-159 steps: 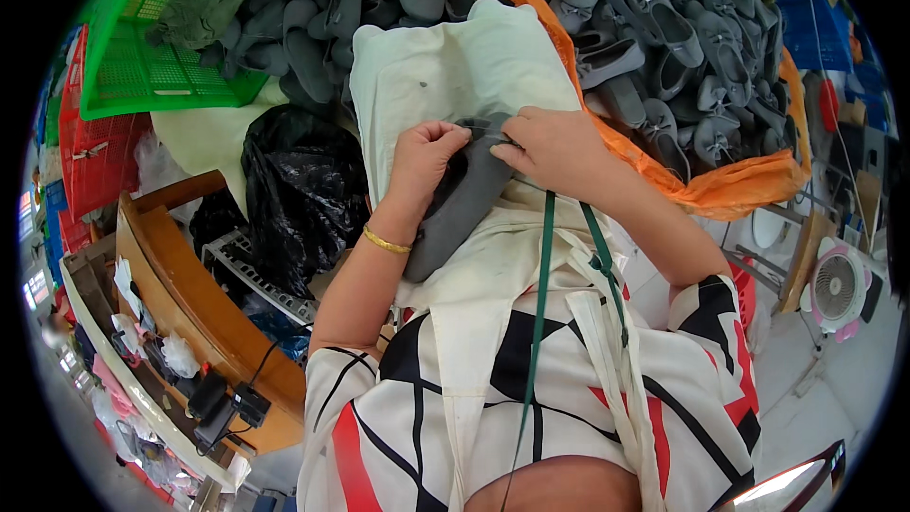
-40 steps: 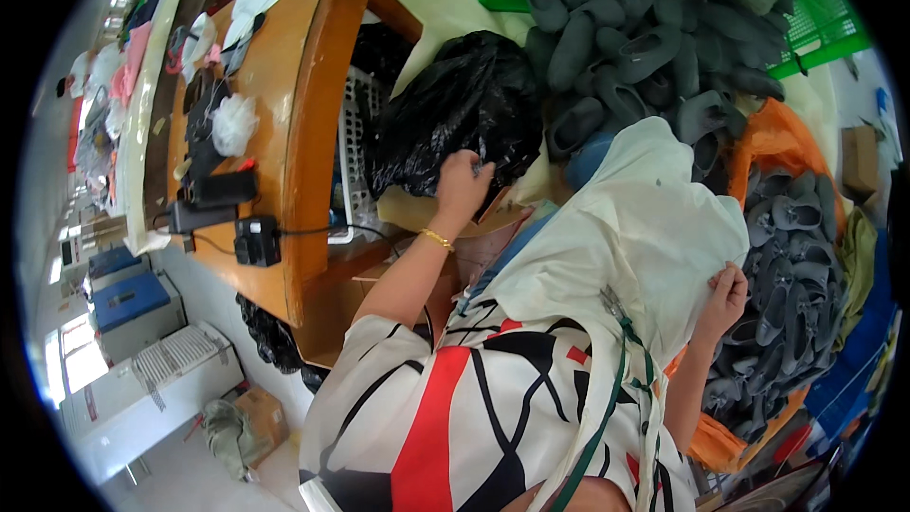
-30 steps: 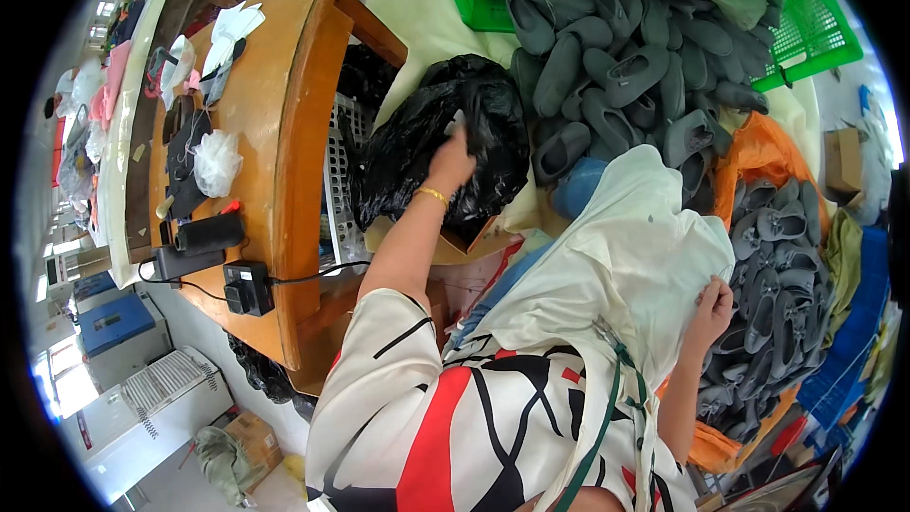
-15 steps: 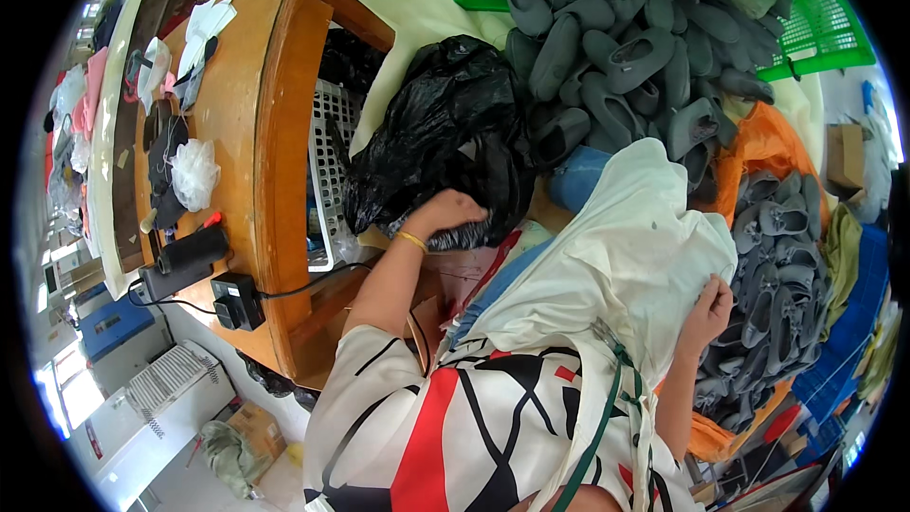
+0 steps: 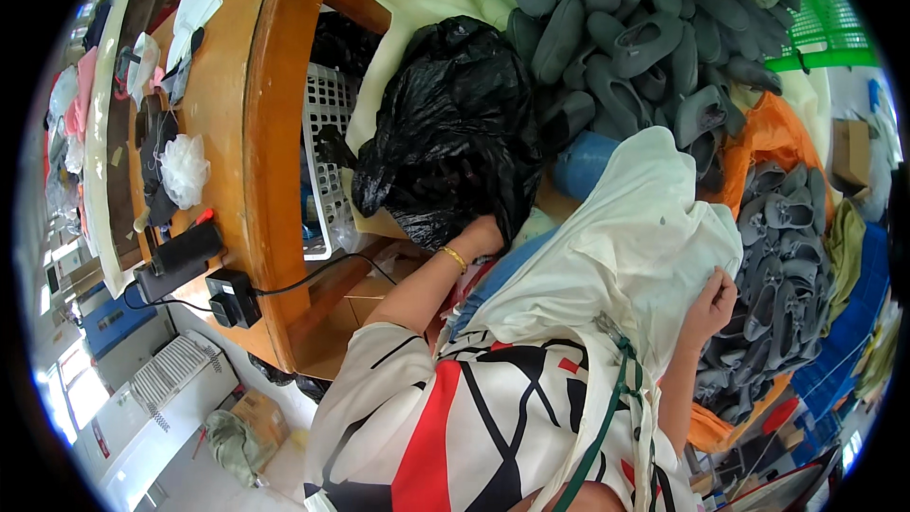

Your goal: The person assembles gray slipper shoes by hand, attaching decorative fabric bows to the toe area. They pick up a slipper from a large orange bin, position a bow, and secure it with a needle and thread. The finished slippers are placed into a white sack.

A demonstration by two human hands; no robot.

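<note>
- Has left hand [image 5: 483, 235] at near rim of black bag [image 5: 460, 85]; cannot tell grip.
- Well apart, curls right hand [image 5: 715, 303] beside white cloth [image 5: 649, 218]; cannot tell if pinching.
- Shows bag between wooden table [image 5: 223, 85] and grey shoes [image 5: 684, 64].

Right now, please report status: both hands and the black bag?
Left hand at the near edge of the black bag, fingertips hidden. Right hand curled by the pale cloth, contact unclear. Bag open, inside too dark to tell.
</note>
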